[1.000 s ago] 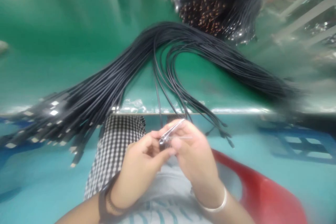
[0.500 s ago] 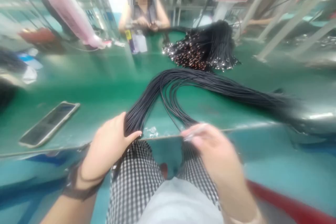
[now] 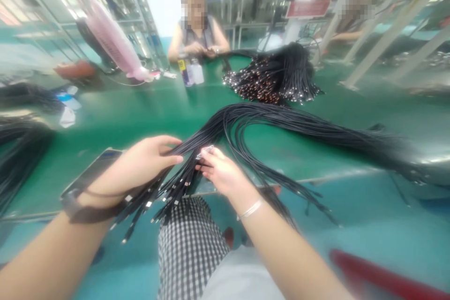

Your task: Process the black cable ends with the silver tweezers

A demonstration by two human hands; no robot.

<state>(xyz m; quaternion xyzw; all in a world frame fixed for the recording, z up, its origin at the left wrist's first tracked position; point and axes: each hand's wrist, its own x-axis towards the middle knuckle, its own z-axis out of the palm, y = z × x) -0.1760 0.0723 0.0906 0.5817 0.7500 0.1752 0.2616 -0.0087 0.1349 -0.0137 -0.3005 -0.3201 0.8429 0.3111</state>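
Black cables (image 3: 291, 124) loop across the green bench (image 3: 105, 136), and their connector ends (image 3: 172, 197) droop past the bench edge at 6 o'clock. The left hand (image 3: 140, 161) lies over the bundle, its fingers (image 3: 165, 147) half curled around the strands. The right hand (image 3: 225, 176) sits just beside it, with its fingers pinched on a small silver piece (image 3: 206, 152) (too blurred to name) among the strands. A phone (image 3: 93, 171) lies just behind the left wrist at 9 o'clock. A second bundle with copper-tipped ends (image 3: 270, 79) sits at 1 o'clock, and a co-worker (image 3: 197, 37) works across the bench at 12 o'clock, near two bottles (image 3: 188, 72).
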